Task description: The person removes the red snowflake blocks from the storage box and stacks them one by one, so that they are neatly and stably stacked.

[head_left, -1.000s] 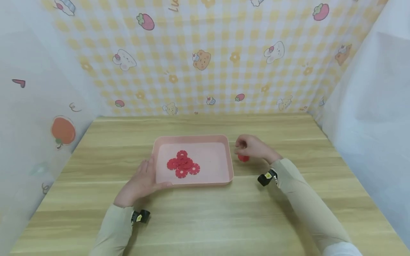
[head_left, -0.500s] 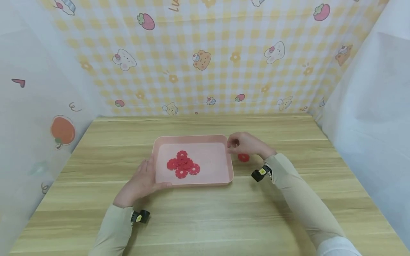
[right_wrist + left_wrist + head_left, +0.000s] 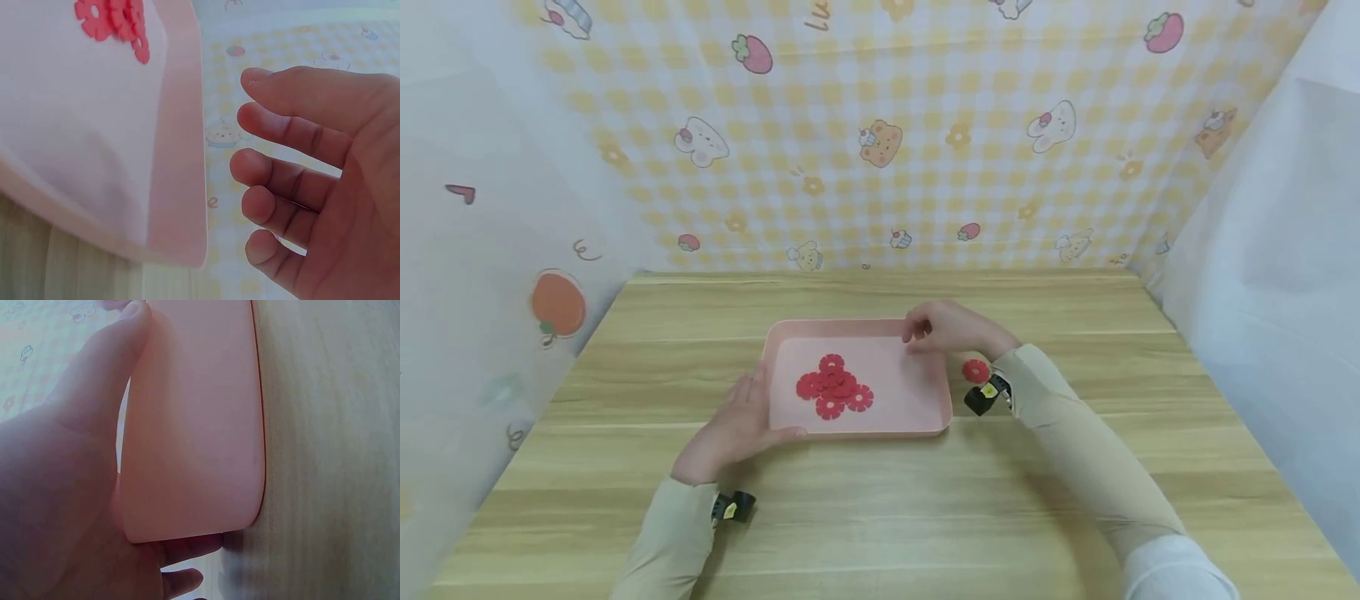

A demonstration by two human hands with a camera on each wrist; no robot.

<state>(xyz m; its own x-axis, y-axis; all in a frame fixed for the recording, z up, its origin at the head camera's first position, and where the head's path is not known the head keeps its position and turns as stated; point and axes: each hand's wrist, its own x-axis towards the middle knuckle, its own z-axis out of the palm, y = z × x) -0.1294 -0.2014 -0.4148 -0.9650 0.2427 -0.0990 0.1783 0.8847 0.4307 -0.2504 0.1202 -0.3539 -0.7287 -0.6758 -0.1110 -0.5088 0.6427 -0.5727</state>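
Observation:
A shallow pink tray (image 3: 910, 408) lies on the wooden table with several red notched interlocking discs (image 3: 836, 385) heaped left of its middle. At its front left corner my left hand (image 3: 735, 429) holds the tray, thumb along the front rim and fingers against the left wall. My right hand (image 3: 950, 327) hovers above the tray's back right part. Its fingers are loosely bent, and the right wrist view shows nothing between them. One single red disc (image 3: 976, 371) lies on the table right of the tray, close to the right wrist.
The wooden table (image 3: 880, 517) extends around the tray. A yellow checked cloth (image 3: 925, 183) with cartoon prints hangs behind it, and pale sheets border both sides. Each wrist carries a small black camera (image 3: 981, 400).
My right hand has moved left from above the single disc, across the tray's right wall to over the tray. That disc has stayed on the table. My left hand keeps its hold.

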